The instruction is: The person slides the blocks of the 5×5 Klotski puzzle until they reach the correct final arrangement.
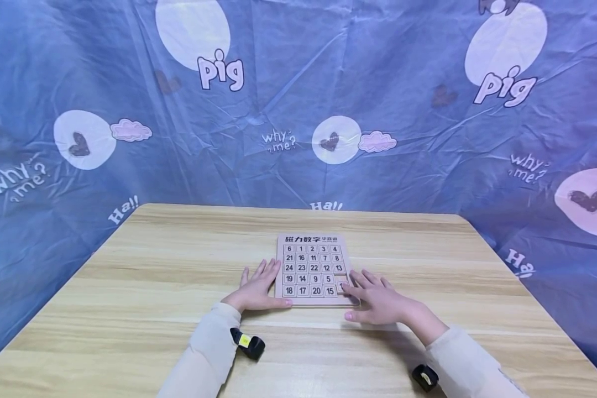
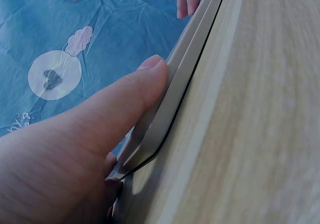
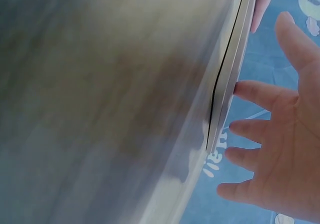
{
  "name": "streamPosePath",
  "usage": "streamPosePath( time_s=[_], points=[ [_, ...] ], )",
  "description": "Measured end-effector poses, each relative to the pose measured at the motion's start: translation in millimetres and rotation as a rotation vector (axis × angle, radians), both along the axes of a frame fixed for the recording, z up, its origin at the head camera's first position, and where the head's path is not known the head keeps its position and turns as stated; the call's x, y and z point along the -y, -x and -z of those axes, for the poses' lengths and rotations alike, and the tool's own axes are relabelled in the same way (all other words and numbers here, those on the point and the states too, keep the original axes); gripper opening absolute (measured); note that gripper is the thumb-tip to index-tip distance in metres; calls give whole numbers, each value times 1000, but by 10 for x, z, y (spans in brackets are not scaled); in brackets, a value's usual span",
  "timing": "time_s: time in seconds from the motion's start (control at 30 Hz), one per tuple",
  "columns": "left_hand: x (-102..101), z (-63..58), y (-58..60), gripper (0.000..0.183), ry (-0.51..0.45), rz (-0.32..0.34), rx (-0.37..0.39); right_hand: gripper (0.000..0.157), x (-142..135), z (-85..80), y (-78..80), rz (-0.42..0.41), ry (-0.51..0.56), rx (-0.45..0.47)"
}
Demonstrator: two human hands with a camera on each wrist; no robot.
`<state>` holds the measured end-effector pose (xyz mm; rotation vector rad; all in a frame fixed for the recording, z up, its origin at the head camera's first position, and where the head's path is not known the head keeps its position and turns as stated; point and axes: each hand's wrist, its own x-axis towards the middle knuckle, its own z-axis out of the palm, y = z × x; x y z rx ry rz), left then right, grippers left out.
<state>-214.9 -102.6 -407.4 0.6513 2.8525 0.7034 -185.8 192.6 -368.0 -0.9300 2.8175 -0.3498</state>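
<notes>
A number sliding puzzle [image 1: 313, 302] lies flat on the table, with rows of numbered square tiles in a pale frame. My left hand [image 1: 258, 290] rests at its left side, fingers extended along the edge. The left thumb touches the front left corner, as the left wrist view shows. From the right, my right hand [image 1: 380, 301] reaches over the board with spread fingers, its index fingertip on a tile [image 1: 341, 286] in the right column. That fingertip partly covers the tile's number. A narrow gap shows between this tile and the 13 tile [image 1: 339, 268].
The wood-grain table [image 1: 179, 249] extends around the puzzle on all sides. Behind it hangs a blue printed cloth [image 1: 278, 182]. Black devices are strapped at the left wrist [image 1: 249, 344] and the right wrist [image 1: 425, 377].
</notes>
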Motion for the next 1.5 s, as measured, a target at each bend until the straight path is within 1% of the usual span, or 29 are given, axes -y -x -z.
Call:
streamPosePath(
  time_s=[0.37, 0.6, 0.87, 1.17, 1.33, 1.5],
  points=[
    [-4, -23, -8, 101, 10, -5, 12, 70, 11, -76, -52, -14, -1, 33],
    [-5, -27, -18, 101, 11, -6, 16, 71, 78, -142, 7, -39, -16, 27],
    [-1, -20, -11, 101, 8, -5, 12, 72, 414, -222, 136, -69, -88, 13],
    [-12, -47, -22, 101, 22, -5, 18, 73, 844, -183, 237, -94, -159, 26],
    [-13, -47, -21, 100, 31, 0, 18, 74, 968, -153, 248, -94, -194, 34],
    [-10, -64, -23, 99, 18, 5, 23, 73, 996, -143, 242, -87, -213, 32]
  ],
)
